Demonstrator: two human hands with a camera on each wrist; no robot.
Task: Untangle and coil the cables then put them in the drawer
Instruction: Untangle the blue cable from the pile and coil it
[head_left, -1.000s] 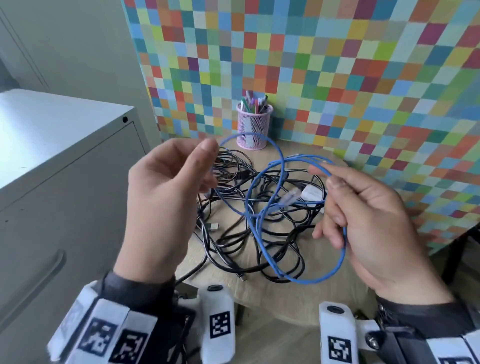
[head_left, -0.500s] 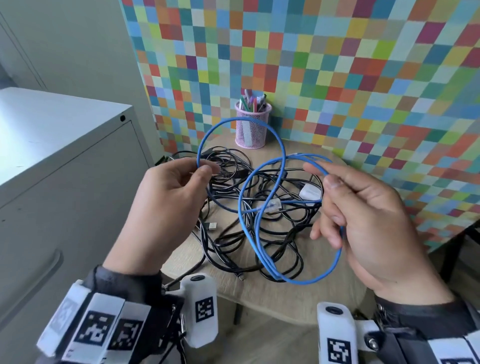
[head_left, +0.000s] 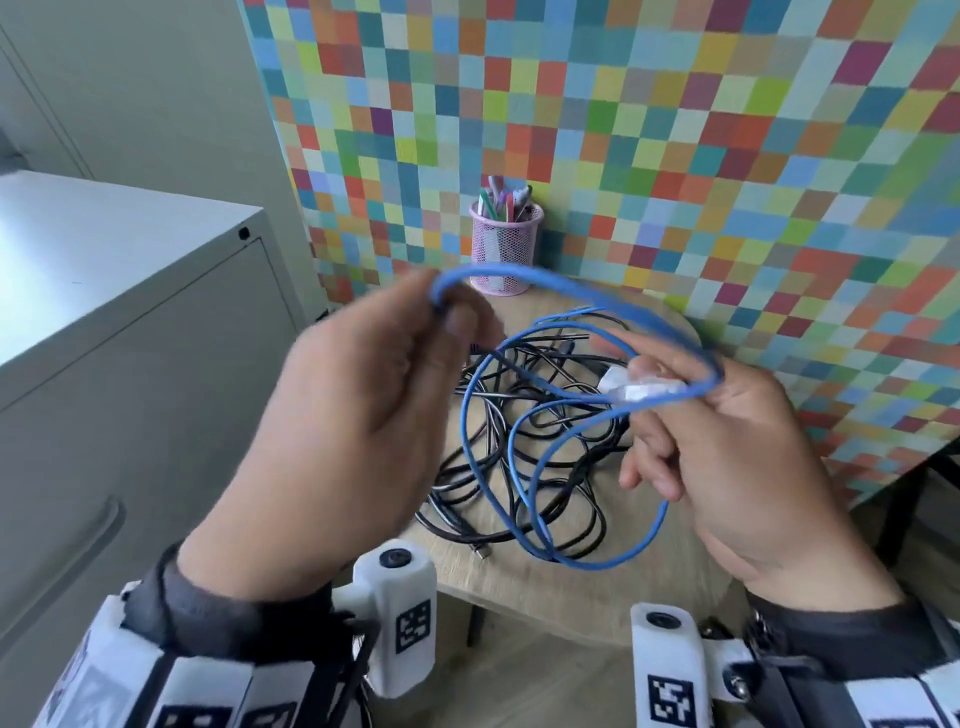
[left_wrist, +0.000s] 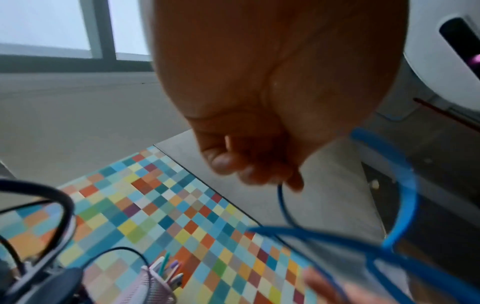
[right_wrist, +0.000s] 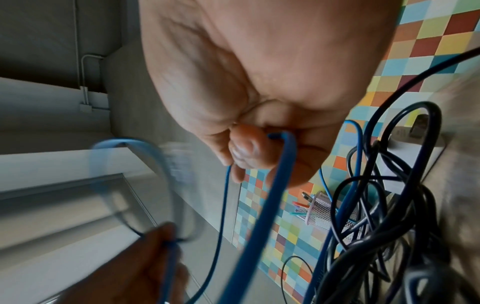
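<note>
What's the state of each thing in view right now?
blue cable: partly looped, held up in both hands
left hand: pinches the blue cable
right hand: grips the gathered loops
black cables: tangled on the table
cabinet drawer: closed
pen cup: upright, holding pens

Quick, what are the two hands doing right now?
Left hand: pinching a loop of the blue cable.
Right hand: gripping the blue cable's gathered loops.

soft daylight, motion blur, wide-angle warp
</note>
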